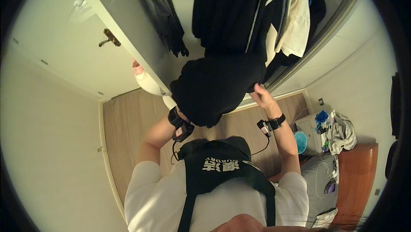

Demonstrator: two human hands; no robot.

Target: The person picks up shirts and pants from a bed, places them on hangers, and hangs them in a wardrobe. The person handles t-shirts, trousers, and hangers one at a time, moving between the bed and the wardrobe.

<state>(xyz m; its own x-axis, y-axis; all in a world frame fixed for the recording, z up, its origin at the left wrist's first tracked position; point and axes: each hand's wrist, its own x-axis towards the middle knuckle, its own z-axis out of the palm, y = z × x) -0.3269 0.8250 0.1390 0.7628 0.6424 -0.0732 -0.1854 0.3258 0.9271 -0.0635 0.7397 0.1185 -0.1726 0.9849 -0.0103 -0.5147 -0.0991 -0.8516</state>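
Note:
A bunched black garment hangs between my two hands in front of an open wardrobe. My right hand grips its right edge, the thumb showing on top of the cloth. At its lower left is my left hand, mostly hidden under the fabric, with only the part near the wrist visible. Behind the bundle, dark clothes hang in the wardrobe, and a cream garment hangs to their right. A dark grey garment hangs apart on the left.
The wardrobe's pale side panel stands left of the garment. Beyond it are a white door with a lever handle and a partly hidden pink-and-white object. At right are a blue basin, a cloth-piled cabinet and a bed.

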